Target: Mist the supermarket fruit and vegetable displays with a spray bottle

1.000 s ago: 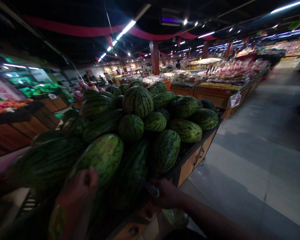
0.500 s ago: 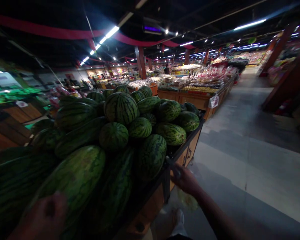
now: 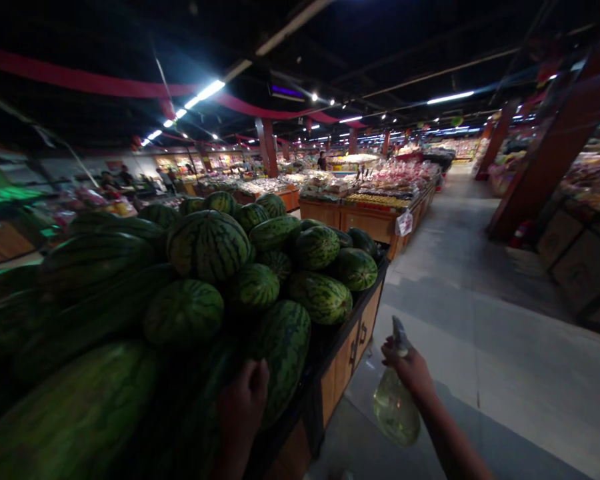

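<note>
My right hand [image 3: 405,367] is closed around the neck of a clear spray bottle [image 3: 397,410] with a grey nozzle. The bottle hangs over the floor, right of the display stand, and pale liquid shows inside it. In front of the heaped watermelons, my left hand [image 3: 245,397] is curled closed; whatever its fingers may hold is hidden. Nearest to it lies a dark striped oval watermelon [image 3: 283,353], but I cannot tell whether they touch. A rounder watermelon [image 3: 207,247] sits high on the pile, and a long pale-green one [image 3: 80,413] lies at the lower left.
The stand has a black rim and wooden side doors [image 3: 347,350]. Beyond it is another produce stand [image 3: 370,217] with a white sign [image 3: 404,224]. To the right runs a grey floor aisle [image 3: 440,287], with a slanting brown pillar [image 3: 540,147] past it.
My left hand has moved right, from the long pale watermelon to the dark oval one. My right hand has shifted right and away from the stand's edge with the spray bottle. The view has turned right.
</note>
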Tool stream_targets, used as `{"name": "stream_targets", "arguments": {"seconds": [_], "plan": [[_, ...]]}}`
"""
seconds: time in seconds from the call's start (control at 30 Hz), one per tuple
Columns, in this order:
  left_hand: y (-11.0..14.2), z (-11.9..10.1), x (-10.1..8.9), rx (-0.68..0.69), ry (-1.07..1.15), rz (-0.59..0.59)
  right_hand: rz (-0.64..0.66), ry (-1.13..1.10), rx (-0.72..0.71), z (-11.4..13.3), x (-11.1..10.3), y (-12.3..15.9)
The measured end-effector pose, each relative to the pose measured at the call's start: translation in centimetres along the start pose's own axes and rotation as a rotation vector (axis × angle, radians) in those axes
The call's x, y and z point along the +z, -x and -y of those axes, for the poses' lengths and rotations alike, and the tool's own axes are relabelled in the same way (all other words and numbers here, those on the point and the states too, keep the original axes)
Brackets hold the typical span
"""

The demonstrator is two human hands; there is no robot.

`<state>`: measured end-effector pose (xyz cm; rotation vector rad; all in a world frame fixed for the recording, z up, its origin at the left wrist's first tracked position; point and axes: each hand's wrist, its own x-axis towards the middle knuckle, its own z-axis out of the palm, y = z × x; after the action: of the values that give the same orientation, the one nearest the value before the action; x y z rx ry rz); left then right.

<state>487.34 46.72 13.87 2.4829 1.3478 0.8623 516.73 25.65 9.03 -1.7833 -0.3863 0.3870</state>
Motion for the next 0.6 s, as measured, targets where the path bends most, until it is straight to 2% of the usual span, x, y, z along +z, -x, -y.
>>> {"name": "stream_targets", "arguments": {"seconds": [0.07,0.13,0.27,0.43,0.53,0.6], "plan": [[-1.8,-1.7,1.9,0.028,-0.039,0.085,-0.019,0.037,0.009,0.0,-1.4,-1.5],[-2.8,-2.3,2.9,0.035,-0.109,0.119,0.076,0.09,-0.032,0.6,-0.9,-1.7],[-2.9,-2.3,3.5,0.041,-0.219,0.137,0.421,0.201,-0.193,4.0,4.1,0.1],[-2.6,-1.8,3.8,0.027,-0.174,0.158,0.718,0.254,-0.476,11.3,10.8,2.6],[-2.7,-0.6,4.3,0.004,-0.107,0.136,0.794,0.287,-0.533,15.1,13.4,2.5],[-2.7,0.3,4.6,-0.012,-0.046,0.167,0.771,0.323,-0.536,16.7,14.7,1.4]]}}
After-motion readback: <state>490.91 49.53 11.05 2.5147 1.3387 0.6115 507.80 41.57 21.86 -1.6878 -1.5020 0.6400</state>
